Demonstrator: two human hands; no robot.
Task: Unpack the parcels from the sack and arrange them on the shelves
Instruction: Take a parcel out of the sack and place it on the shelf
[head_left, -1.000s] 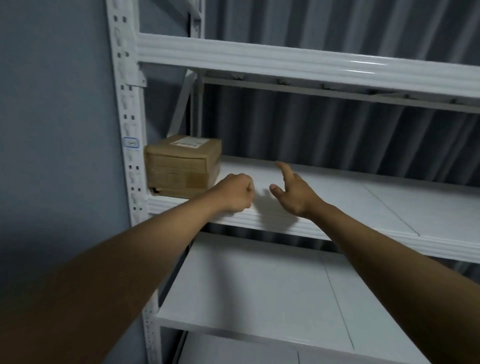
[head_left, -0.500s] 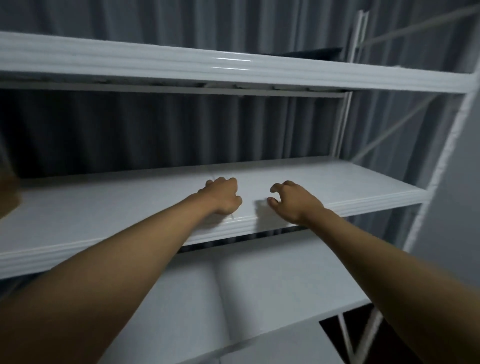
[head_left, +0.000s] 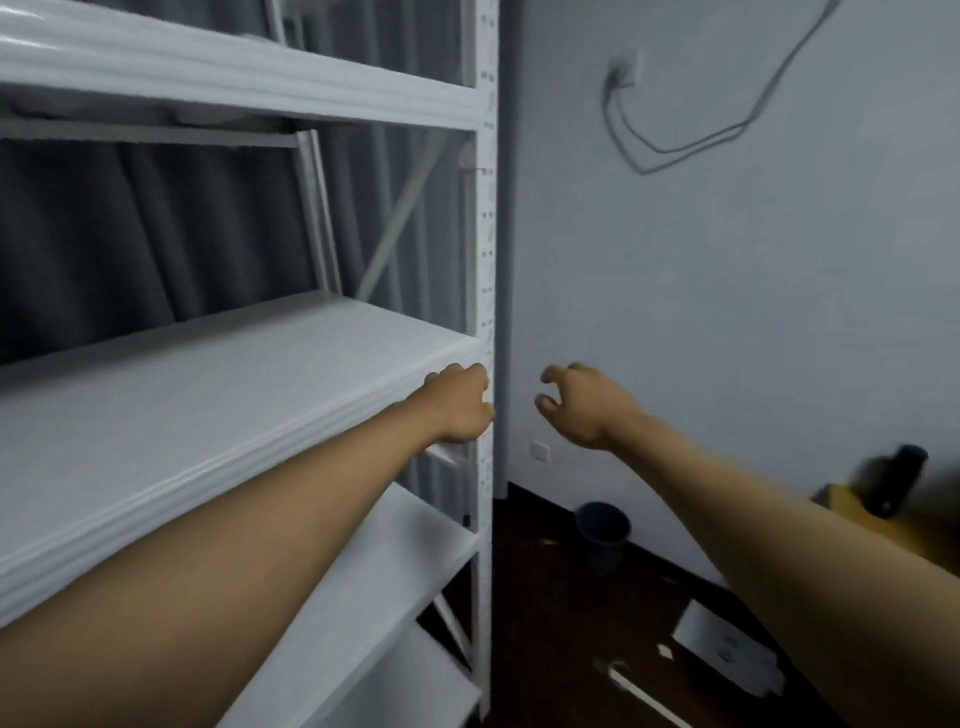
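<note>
Grey wall (head_left: 753, 291) with a looping cable (head_left: 691, 140) now filling the right half, white shelves (head_left: 171, 410) swung over to the left, view turned rightward from the shelf front of a moment ago. Cardboard parcel from the left end gone out of frame, none visible now, sack not in sight either; likely a turn away to fetch the next one. Left hand (head_left: 457, 405) loosely curled at the shelf's right corner, right hand (head_left: 582, 405) clawed in air before the wall, both grips holding nothing, small dark bin (head_left: 602, 530) on the floor below.
</note>
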